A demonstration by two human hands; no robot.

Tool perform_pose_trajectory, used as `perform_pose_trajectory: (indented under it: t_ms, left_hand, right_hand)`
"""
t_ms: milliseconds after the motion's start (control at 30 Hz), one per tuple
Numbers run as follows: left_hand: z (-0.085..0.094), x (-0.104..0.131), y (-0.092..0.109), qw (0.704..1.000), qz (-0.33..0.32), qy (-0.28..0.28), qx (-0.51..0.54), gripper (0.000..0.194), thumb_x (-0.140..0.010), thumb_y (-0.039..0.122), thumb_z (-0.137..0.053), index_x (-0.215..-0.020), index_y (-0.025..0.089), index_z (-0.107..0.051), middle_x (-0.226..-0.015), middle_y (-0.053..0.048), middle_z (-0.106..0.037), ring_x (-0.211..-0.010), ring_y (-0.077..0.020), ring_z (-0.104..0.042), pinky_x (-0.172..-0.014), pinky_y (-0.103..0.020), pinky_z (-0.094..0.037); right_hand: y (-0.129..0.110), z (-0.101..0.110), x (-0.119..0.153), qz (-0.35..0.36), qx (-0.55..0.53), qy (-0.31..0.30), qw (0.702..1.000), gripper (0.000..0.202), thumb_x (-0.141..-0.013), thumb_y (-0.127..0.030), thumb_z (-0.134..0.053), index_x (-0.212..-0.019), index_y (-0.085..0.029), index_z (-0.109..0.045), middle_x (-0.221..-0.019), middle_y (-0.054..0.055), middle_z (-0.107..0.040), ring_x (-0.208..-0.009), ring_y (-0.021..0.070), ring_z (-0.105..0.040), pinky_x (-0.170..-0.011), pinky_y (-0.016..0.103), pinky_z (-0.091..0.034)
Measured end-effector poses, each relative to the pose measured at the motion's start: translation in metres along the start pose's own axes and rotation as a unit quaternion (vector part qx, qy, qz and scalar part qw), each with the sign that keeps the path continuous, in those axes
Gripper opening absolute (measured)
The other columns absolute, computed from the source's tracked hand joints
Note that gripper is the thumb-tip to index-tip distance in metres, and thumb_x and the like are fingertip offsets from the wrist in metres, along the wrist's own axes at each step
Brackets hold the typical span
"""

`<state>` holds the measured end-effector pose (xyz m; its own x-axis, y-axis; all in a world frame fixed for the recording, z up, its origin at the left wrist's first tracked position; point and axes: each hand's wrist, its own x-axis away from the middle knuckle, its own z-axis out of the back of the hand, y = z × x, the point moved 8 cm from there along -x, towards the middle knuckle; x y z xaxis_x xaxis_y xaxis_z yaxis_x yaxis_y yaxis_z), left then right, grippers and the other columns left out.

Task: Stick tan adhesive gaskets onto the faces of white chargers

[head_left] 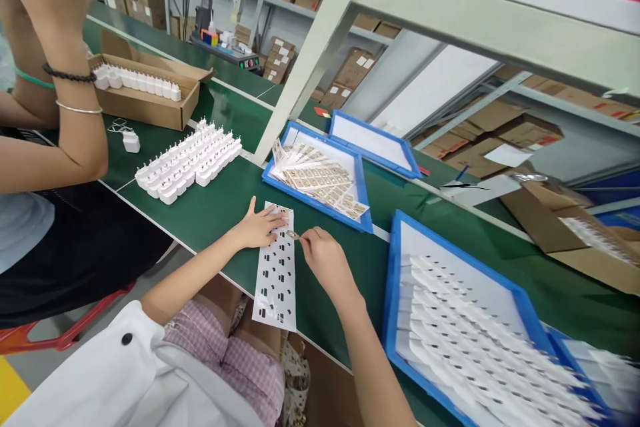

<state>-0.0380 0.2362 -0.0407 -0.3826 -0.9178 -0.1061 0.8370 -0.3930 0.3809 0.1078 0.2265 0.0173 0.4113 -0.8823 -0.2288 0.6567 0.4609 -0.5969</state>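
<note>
A white sheet point(275, 280) with rows of small dark cut-out shapes lies on the green table and hangs slightly over its front edge. My left hand point(257, 225) rests flat on the sheet's upper end, fingers spread. Just right of the sheet, my right hand point(323, 253) pinches a small tan piece point(293, 235) between thumb and fingers, over the sheet's upper part. Behind both hands, a blue-rimmed tray point(367, 203) holds a fanned pile of sheets with tan pieces point(320, 177).
Several white plug adapters point(187, 160) stand in rows at left, near a cardboard box point(150, 103) of more. A co-worker's arm point(75, 100) is at far left. A large blue tray point(395, 280) of white sheets sits at right. A slanted metal post point(310, 53) rises behind.
</note>
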Motion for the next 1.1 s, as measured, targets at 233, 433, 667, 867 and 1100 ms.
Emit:
perform_pose_trajectory:
  t_ms: [233, 433, 667, 867, 1100]
  left_hand:
    - [0.112, 0.054, -0.079, 0.923, 0.270, 0.256, -0.098, 0.056, -0.099, 0.023, -0.037, -0.154, 0.009, -0.037, -0.156, -0.030, -0.043, -0.149, -0.0515, -0.029, -0.112, -0.077, -0.025]
    - [0.130, 0.079, -0.114, 0.914, 0.280, 0.258, -0.141, 0.042, -0.092, 0.012, -0.042, -0.132, 0.011, -0.057, -0.125, -0.024, -0.064, -0.129, -0.0445, -0.053, -0.110, -0.064, -0.037]
    - [0.101, 0.120, -0.104, 0.926, 0.247, 0.259, -0.117, 0.036, -0.097, 0.018, -0.041, -0.131, 0.015, -0.051, -0.117, -0.016, -0.061, -0.111, -0.0291, -0.065, -0.098, -0.042, -0.054]
    - [0.096, 0.130, -0.107, 0.899, 0.331, 0.264, -0.112, 0.049, -0.093, 0.036, -0.057, -0.135, 0.014, -0.048, -0.132, -0.023, -0.054, -0.116, -0.0399, -0.066, -0.089, -0.048, -0.059]
    - [0.105, 0.102, -0.115, 0.899, 0.369, 0.231, -0.051, 0.038, -0.091, 0.024, -0.054, -0.125, 0.004, -0.054, -0.128, -0.030, -0.058, -0.113, -0.0460, -0.069, -0.092, -0.055, -0.057]
  right_hand:
    - [-0.013, -0.036, 0.069, -0.074, -0.225, 0.006, 0.972, 0.046, -0.089, -0.063, -0.060, -0.069, -0.021, -0.063, -0.062, 0.003, -0.064, -0.060, 0.0200, -0.061, -0.058, 0.032, -0.051]
    - [-0.011, -0.066, 0.091, -0.109, -0.334, 0.013, 0.936, 0.046, -0.086, -0.064, -0.065, -0.069, -0.021, -0.063, -0.061, 0.002, -0.061, -0.057, 0.0179, -0.056, -0.057, 0.030, -0.048]
    - [-0.008, -0.064, 0.094, -0.117, -0.374, 0.013, 0.920, 0.037, -0.083, -0.055, -0.071, -0.068, -0.021, -0.064, -0.065, 0.001, -0.063, -0.062, 0.0175, -0.057, -0.063, 0.031, -0.048]
    - [-0.007, -0.064, 0.095, -0.124, -0.389, 0.026, 0.913, 0.033, -0.082, -0.050, -0.073, -0.067, -0.021, -0.065, -0.065, 0.002, -0.063, -0.062, 0.0173, -0.057, -0.061, 0.030, -0.047]
    - [0.005, -0.054, 0.098, -0.143, -0.404, 0.106, 0.897, 0.040, -0.081, -0.055, -0.073, -0.063, -0.021, -0.060, -0.060, 0.000, -0.058, -0.059, 0.0168, -0.055, -0.061, 0.031, -0.047]
